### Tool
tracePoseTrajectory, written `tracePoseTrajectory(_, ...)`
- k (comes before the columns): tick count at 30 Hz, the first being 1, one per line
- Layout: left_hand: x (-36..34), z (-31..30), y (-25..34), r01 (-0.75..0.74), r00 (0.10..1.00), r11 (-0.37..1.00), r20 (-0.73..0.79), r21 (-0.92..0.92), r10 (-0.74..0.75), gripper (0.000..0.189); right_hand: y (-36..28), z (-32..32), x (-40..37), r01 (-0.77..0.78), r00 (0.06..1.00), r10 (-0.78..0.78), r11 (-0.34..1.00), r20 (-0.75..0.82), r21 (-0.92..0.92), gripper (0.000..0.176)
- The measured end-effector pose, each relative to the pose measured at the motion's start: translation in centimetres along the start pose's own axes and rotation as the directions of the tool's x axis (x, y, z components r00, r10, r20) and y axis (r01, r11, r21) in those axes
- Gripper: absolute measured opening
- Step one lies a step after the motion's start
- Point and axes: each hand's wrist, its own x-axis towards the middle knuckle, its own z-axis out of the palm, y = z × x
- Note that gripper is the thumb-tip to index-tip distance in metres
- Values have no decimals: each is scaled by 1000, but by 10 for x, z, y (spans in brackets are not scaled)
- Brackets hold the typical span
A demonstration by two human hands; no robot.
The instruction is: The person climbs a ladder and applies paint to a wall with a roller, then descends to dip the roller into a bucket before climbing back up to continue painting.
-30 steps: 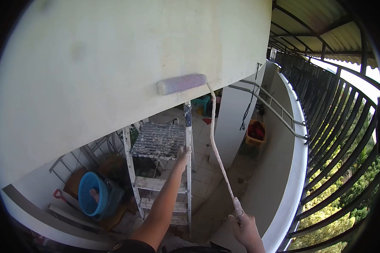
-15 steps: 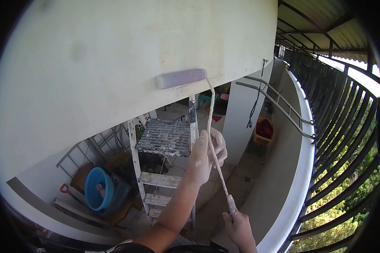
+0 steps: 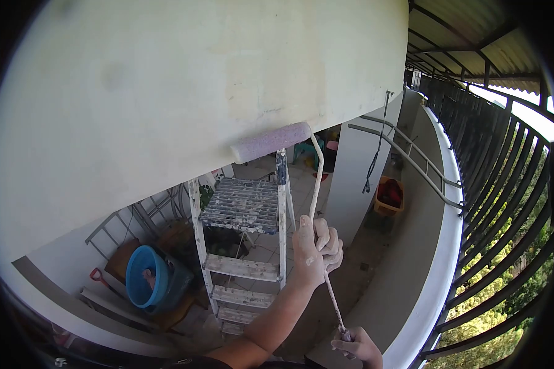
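A paint roller (image 3: 272,141) with a pale lilac sleeve lies against the lower edge of the cream wall (image 3: 166,92). Its long, paint-crusted rod runs down towards me. My left hand (image 3: 317,251), smeared with whitish paint, is closed around the middle of this rod. Lower down, my right hand (image 3: 358,345) grips the handle end, with its fingers wrapped round it. Below the roller stands a paint-spattered stepladder (image 3: 240,267), partly behind my left forearm.
A blue tub (image 3: 146,277) sits at lower left near a red-handled tool (image 3: 98,277). Metal tubes (image 3: 406,144) jut over the walkway beside an orange crate (image 3: 389,195). On the right, a parapet (image 3: 446,246) carries dark railings (image 3: 505,246).
The roller has moved down the wall to its bottom edge and tilted more. Both my hands have shifted down and to the right with the rod, still gripping it.
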Motion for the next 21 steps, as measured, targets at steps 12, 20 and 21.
tracePoseTrajectory(12,17,-7,-2,-43,961,929,-238,368,138,51,39,20,38,95,979,-118,985,-167,-141,17)
tracePoseTrajectory(20,47,4,26,-65,967,898,-193,434,164,52,-23,31,50,-48,984,24,989,-176,-137,37)
tracePoseTrajectory(21,46,2,27,-58,969,897,-192,438,157,52,-19,31,52,-44,984,20,989,-174,-138,38)
